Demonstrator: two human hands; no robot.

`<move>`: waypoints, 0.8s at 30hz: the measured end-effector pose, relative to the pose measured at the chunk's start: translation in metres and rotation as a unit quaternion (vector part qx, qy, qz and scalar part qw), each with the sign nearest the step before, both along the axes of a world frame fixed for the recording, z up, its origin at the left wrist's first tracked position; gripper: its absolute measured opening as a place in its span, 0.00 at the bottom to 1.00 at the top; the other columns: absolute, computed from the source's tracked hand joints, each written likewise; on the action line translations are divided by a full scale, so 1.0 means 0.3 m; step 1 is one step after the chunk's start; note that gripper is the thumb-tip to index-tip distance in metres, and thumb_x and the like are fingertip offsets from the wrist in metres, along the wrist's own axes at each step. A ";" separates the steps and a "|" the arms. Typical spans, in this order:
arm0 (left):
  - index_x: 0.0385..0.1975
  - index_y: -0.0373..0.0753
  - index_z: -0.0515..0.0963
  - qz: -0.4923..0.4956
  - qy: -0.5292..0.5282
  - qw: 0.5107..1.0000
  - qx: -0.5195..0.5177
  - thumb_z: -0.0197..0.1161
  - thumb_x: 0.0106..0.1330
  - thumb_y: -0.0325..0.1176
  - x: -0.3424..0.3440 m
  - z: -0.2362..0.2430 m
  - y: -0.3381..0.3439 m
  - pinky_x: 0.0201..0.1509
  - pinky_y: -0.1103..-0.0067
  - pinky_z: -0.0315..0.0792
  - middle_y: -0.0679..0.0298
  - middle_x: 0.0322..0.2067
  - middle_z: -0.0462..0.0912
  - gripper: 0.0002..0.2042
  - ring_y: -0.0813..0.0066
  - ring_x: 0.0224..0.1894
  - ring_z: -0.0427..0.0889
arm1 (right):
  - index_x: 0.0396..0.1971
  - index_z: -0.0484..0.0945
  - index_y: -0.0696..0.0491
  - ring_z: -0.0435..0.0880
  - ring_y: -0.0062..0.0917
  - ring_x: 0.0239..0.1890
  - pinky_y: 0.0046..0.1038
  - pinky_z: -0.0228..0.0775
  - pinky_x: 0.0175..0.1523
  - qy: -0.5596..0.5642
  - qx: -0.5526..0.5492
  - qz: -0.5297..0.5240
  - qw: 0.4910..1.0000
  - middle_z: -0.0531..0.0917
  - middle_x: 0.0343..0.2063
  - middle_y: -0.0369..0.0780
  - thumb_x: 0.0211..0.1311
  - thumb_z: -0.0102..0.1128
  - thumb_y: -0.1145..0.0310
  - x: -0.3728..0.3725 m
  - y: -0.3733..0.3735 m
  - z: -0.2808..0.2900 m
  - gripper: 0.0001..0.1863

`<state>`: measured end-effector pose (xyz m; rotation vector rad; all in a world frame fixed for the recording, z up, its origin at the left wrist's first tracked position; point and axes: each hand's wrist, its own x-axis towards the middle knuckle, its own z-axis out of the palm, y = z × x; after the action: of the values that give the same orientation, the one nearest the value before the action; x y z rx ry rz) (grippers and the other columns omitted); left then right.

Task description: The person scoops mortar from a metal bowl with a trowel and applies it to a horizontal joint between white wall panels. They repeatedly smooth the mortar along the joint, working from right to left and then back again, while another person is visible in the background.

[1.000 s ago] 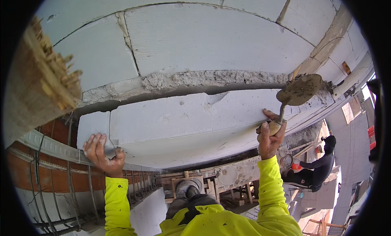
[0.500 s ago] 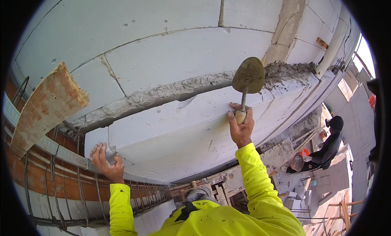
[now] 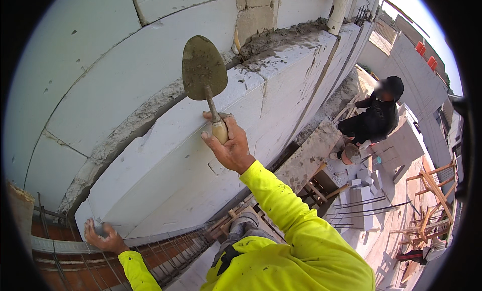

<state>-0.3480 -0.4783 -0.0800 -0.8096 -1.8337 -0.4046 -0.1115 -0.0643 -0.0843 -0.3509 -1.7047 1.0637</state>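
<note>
Trowel: the trowel [image 3: 206, 72] stands up out of the right hand [image 3: 231, 142], its mortar-smeared blade beyond the fingertips and aimed at the upper part of the view.
Right-hand grip: thumb and fingers close around the pale wooden handle [image 3: 220, 131], just below the metal neck; whether the fingers also touch the block behind cannot be told.
Left-hand grip: the left hand [image 3: 106, 238] is loosely spread, thumb apart from the fingers, at the near left end of the long white block [image 3: 150, 165].
Block: it lies lengthwise in front of the person, between the hands and the upper wall [image 3: 145, 65], with a dark gap along its back edge.
Markings: any print on the distant red containers [image 3: 426, 56] is too small to read.
Mortar: a rough, dark grey bed of mortar [image 3: 281, 44] lies on the wall top, right of the blade, reaching toward a white pipe [image 3: 341, 9].
Lower left: steel bars [image 3: 165, 258] and a metal rail [image 3: 65, 246] run below the left hand.
Site: at the right, a co-worker in dark clothes [image 3: 374, 115] is beside a bucket [image 3: 350, 154]; wooden trestles [image 3: 432, 205] stand farther off.
Sleeves: bright yellow, speckled dark.
</note>
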 end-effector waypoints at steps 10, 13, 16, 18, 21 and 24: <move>0.53 0.33 0.76 0.008 -0.033 0.999 0.014 0.60 0.62 0.27 0.034 0.011 0.010 0.66 0.59 0.64 0.54 0.54 0.79 0.18 0.53 0.60 0.74 | 0.53 0.69 0.62 0.82 0.34 0.33 0.35 0.76 0.42 -0.289 -0.030 -0.204 0.935 0.81 0.37 0.49 0.63 0.62 0.64 0.617 0.271 0.025 0.24; 0.52 0.33 0.77 0.004 -0.027 0.999 0.027 0.60 0.62 0.28 0.034 0.013 0.024 0.65 0.59 0.65 0.54 0.54 0.79 0.18 0.53 0.60 0.74 | 0.50 0.75 0.63 0.79 0.23 0.20 0.26 0.72 0.28 -0.345 -0.073 -0.160 0.922 0.79 0.25 0.42 0.63 0.62 0.61 0.721 0.516 0.231 0.23; 0.52 0.33 0.77 0.004 -0.015 0.999 0.035 0.60 0.62 0.28 0.029 0.009 0.029 0.65 0.60 0.65 0.54 0.53 0.80 0.18 0.54 0.60 0.74 | 0.43 0.78 0.62 0.73 0.19 0.14 0.24 0.68 0.20 -0.487 -0.063 -0.142 0.860 0.73 0.16 0.36 0.63 0.55 0.63 0.664 0.712 0.452 0.17; 0.52 0.33 0.78 -0.002 -0.014 0.999 0.035 0.60 0.62 0.28 0.028 0.007 0.027 0.65 0.60 0.65 0.55 0.52 0.80 0.17 0.54 0.59 0.74 | 0.39 0.79 0.61 0.74 0.22 0.11 0.27 0.69 0.18 -0.610 -0.050 -0.132 0.779 0.74 0.16 0.37 0.62 0.54 0.62 0.576 0.765 0.559 0.16; 0.51 0.33 0.78 -0.005 -0.012 0.999 0.038 0.60 0.62 0.28 0.028 0.007 0.021 0.65 0.60 0.66 0.56 0.52 0.81 0.17 0.55 0.59 0.75 | 0.39 0.80 0.61 0.75 0.24 0.11 0.27 0.71 0.19 -0.661 0.034 -0.068 0.747 0.78 0.19 0.40 0.62 0.56 0.62 0.445 0.714 0.640 0.17; 0.51 0.34 0.78 0.001 -0.011 0.999 0.034 0.61 0.61 0.27 0.031 0.008 0.020 0.65 0.61 0.66 0.56 0.52 0.81 0.17 0.55 0.59 0.75 | 0.41 0.80 0.61 0.78 0.27 0.14 0.31 0.75 0.23 -0.619 0.068 0.001 0.782 0.81 0.21 0.43 0.62 0.58 0.60 0.356 0.590 0.641 0.18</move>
<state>-0.3388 -0.4724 -0.0775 -0.7600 -1.8316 -0.4739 -0.0048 0.1126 0.1080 -1.1257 -2.9041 0.6653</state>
